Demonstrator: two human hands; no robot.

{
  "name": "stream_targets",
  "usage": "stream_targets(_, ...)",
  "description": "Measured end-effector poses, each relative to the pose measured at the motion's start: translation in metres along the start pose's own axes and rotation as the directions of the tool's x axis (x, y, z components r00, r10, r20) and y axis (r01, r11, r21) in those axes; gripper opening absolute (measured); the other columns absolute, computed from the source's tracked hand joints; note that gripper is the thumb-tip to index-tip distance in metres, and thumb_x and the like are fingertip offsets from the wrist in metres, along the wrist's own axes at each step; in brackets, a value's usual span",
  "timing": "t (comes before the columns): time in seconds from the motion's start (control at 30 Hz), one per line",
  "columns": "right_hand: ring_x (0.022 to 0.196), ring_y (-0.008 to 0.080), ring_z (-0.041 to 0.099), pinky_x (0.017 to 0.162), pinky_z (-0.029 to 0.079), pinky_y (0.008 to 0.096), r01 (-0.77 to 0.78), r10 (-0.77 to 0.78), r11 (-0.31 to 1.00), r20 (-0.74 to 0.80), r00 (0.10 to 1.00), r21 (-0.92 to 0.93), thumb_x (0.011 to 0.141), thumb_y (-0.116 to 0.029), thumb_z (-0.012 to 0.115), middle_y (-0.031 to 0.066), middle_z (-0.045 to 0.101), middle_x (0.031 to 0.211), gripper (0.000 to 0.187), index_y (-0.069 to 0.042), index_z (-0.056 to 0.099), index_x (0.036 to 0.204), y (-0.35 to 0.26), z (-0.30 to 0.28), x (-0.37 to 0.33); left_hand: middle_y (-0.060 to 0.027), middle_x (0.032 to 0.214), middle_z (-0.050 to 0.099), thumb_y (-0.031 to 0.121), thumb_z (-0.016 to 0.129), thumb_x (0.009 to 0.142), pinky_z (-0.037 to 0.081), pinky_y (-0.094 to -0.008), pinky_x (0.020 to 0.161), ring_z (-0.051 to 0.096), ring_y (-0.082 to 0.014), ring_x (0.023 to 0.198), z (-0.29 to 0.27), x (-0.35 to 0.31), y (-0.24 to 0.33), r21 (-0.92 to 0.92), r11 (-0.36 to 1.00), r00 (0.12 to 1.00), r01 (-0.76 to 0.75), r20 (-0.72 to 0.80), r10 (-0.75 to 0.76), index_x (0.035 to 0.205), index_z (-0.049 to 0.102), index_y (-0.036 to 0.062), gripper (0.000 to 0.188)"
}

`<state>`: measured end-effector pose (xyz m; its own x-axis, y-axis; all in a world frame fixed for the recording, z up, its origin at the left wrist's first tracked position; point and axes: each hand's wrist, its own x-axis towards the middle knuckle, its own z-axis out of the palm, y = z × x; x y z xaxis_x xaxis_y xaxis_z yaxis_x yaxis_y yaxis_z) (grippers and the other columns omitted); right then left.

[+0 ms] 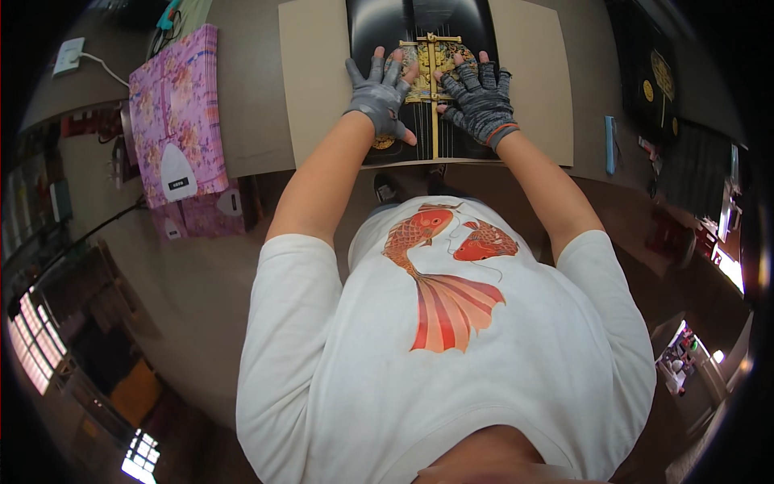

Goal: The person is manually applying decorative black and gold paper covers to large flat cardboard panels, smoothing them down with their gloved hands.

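Observation:
A glossy black case [379,20] lies before me, with a seam down its upper part. An ornate gold emblem [433,68] with a long upright gold bar and thin gold lines decorates its middle. My left hand [379,95], in a grey fingerless glove, rests on the left of the emblem with its fingers spread. On the other side, my right hand [480,95] lies flat in a darker streaked fingerless glove with an orange cuff edge, fingers apart. Both hands touch the case around the emblem and hide part of it. Neither one grips anything.
Under the case is a beige board [532,81] on a grey table [250,97]. Purple floral folded covers [173,97] are stacked at the left, near a white plug with a cable [68,58]. At the right are a light blue strip [609,145] and another black case [637,48].

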<state>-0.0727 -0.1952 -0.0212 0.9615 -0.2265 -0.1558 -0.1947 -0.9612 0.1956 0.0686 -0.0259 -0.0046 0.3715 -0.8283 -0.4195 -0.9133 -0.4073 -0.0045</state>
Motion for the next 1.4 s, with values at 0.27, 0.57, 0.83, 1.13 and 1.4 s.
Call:
stream_targets(0.27,0.149,0.0372,0.005,0.11,0.006,0.07,0.014,-0.016,1.0,0.082,0.997,0.025,0.086,-0.071,0.047,0.0033,0.018,0.162,0.076,-0.032,0.035,0.15,-0.002,-0.005,0.003,-0.0202,0.162,-0.002,0.078,0.076,0.044,-0.002,-0.0804,0.099,-0.009,-0.0454,0.147,-0.005,-0.001,0.0,-0.044,0.999,0.999,-0.021,0.033,0.022,0.155,0.016,0.0392,0.132)
stream_targets(0.57,0.15,0.0353,0.002,0.111,0.005,0.0698,0.011,-0.015,1.0,0.195,0.981,0.021,0.086,-0.072,0.046,0.0016,0.015,0.163,0.081,-0.032,0.023,0.154,-0.001,-0.015,0.008,-0.0188,0.163,-0.001,0.08,0.075,0.042,-0.003,-0.0801,0.099,-0.01,-0.044,0.148,-0.004,0.001,0.001,-0.034,0.999,0.999,-0.007,0.032,0.008,0.154,0.018,0.0412,0.131)
stream_targets(0.83,0.15,0.0352,0.002,0.111,0.005,0.0689,0.019,-0.024,0.999,0.175,0.984,0.029,0.085,-0.072,0.048,0.0022,0.014,0.163,0.082,-0.033,0.024,0.153,0.001,-0.009,0.007,-0.0177,0.163,0.0,0.081,0.075,0.041,-0.002,-0.0793,0.1,-0.009,-0.0435,0.148,0.0,0.0,0.001,-0.034,0.999,1.0,-0.004,0.011,0.005,0.153,0.02,0.042,0.131)
stream_targets(1.13,0.15,0.0361,0.002,0.112,0.005,0.0682,0.017,-0.028,0.998,0.163,0.986,0.067,0.084,-0.071,0.05,0.0037,0.014,0.163,0.083,-0.032,0.026,0.153,0.002,-0.007,0.006,-0.0177,0.163,0.0,0.08,0.076,0.042,-0.004,-0.0783,0.101,-0.009,-0.0433,0.148,-0.006,-0.001,0.001,-0.042,0.999,0.999,0.002,0.035,0.0,0.153,0.02,0.0409,0.13)
stream_targets(1.4,0.149,0.0379,0.004,0.111,0.003,0.0702,0.035,-0.049,0.995,0.146,0.988,0.097,0.085,-0.069,0.05,0.0044,0.016,0.163,0.082,-0.03,0.027,0.153,0.004,-0.01,0.008,-0.0036,0.164,0.005,0.084,0.061,0.06,-0.003,-0.0804,0.101,-0.008,-0.0428,0.148,-0.008,0.009,0.008,-0.079,0.996,0.999,0.046,0.018,-0.045,0.151,0.03,0.0373,0.107)
